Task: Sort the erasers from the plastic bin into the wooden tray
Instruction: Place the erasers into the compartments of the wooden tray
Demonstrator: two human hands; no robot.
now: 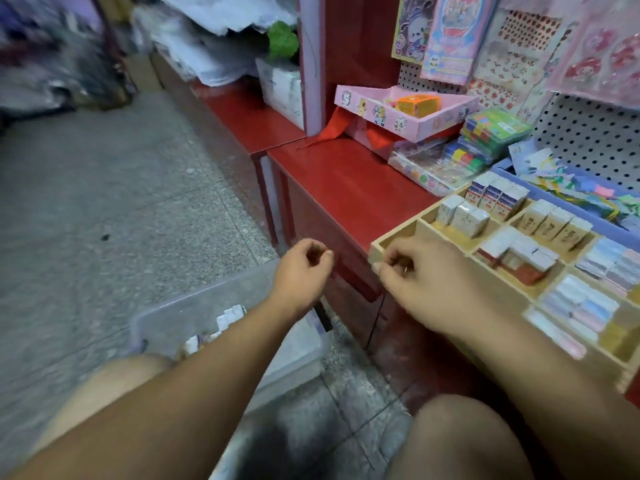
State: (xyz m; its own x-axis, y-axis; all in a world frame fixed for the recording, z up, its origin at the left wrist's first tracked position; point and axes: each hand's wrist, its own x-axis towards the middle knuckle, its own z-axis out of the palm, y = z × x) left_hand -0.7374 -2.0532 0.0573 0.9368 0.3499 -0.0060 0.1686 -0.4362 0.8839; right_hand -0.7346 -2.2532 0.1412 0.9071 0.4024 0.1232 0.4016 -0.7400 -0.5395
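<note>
A clear plastic bin [194, 306] stands on the floor under my left forearm, with a few white erasers [228, 315] showing inside. The wooden tray [396, 233] sits on the red table at right, and its compartments hold rows of boxed erasers [464, 214]. My left hand [304, 268] hovers above the bin's far edge with its fingers curled and nothing visible in them. By the tray's near left corner, my right hand [419, 275] also has curled fingers, and I see nothing in its grip. The image is motion-blurred.
On the red table [346, 188] behind the tray lie a pink box [398, 116], packs of coloured stationery [485, 140] and a blue bin of paper strips [588, 199]. A pegboard with sticker sheets rises at the back. My bare knees frame the bottom; grey stone floor lies left.
</note>
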